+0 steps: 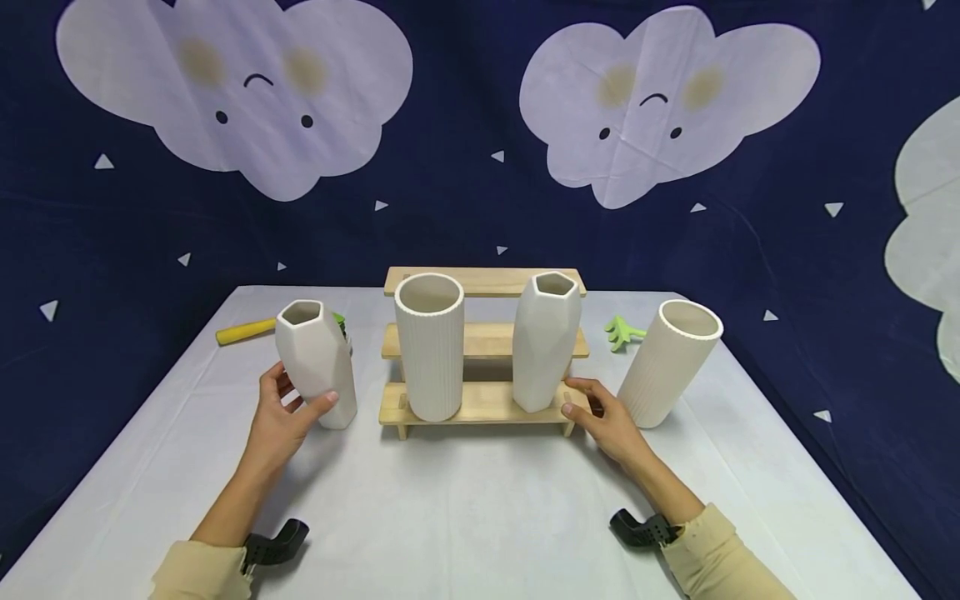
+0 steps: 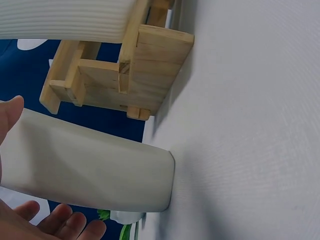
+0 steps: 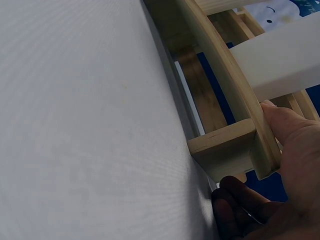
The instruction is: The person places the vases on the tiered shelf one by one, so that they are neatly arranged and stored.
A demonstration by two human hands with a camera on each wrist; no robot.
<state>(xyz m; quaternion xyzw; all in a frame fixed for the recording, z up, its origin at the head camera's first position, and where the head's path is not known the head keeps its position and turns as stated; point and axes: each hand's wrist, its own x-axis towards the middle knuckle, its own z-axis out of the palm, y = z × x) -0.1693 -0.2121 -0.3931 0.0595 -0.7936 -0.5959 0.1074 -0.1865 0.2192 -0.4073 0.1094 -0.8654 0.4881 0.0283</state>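
My left hand [image 1: 276, 429] holds a white faceted vase [image 1: 321, 371], thumb across its front and fingers around its left side. The vase's base is at the tabletop, left of a three-tier wooden stand [image 1: 483, 402]. At the right end of the stand's lowest shelf, my right hand [image 1: 613, 425] grips the wood, with the thumb [image 3: 285, 120] on the shelf edge and the fingers curled below. On that shelf stand a ribbed white cylinder vase [image 1: 431, 358] at the left and a second faceted white vase [image 1: 542, 350] at the right.
Beyond my right hand, another ribbed white vase [image 1: 670, 362] stands on the white-covered table [image 1: 480, 517]. A small green toy rake [image 1: 621, 333] lies behind it. A yellow handle [image 1: 246, 331] pokes out behind the left vase. A navy cloud-print cloth [image 1: 465, 225] hangs behind.
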